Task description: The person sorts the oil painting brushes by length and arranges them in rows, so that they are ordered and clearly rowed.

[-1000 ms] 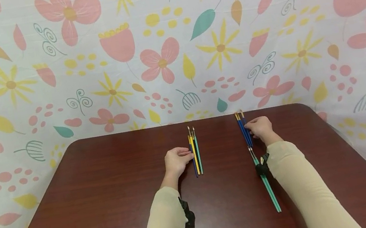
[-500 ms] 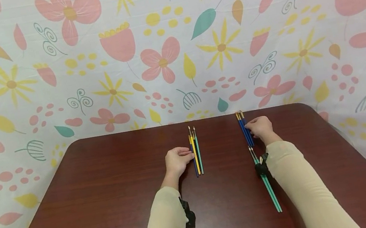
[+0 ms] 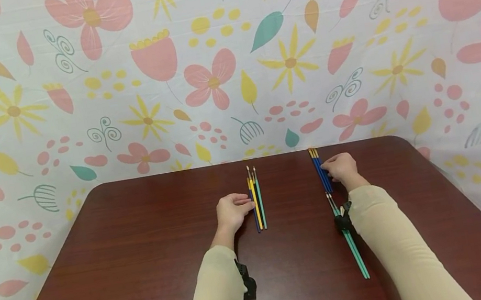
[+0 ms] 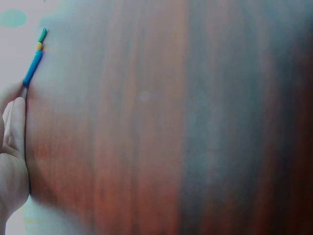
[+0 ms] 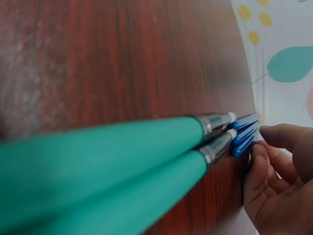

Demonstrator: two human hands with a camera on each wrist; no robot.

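In the head view my left hand [image 3: 234, 211] is at the left side of an upright row of paintbrushes in the table's middle. Its thumb and index fingertips pinch the blue paintbrush [image 3: 255, 216], beside the yellow one [image 3: 257, 211] and the teal one [image 3: 261, 205]. My right hand [image 3: 341, 167] is farther right, its fingertips pinching the rightmost of several blue paintbrushes [image 3: 320, 171] near the far edge. Two green paintbrushes [image 3: 355, 253] lie below these, bristles almost at the blue handle ends. The right wrist view shows the green handles [image 5: 122, 161] large, with the blue ends [image 5: 239, 139] beyond.
The dark red-brown wooden table [image 3: 146, 272] has rounded far corners. A white cloth with flower patterns [image 3: 204, 44] hangs right behind its far edge. A black wrist camera [image 3: 344, 220] on the right arm overlaps the green brushes in the head view.
The rightmost blue paintbrush has slid slightly toward me with my right hand, so its top now lines up with the other blue ones. My left hand has stayed in place.
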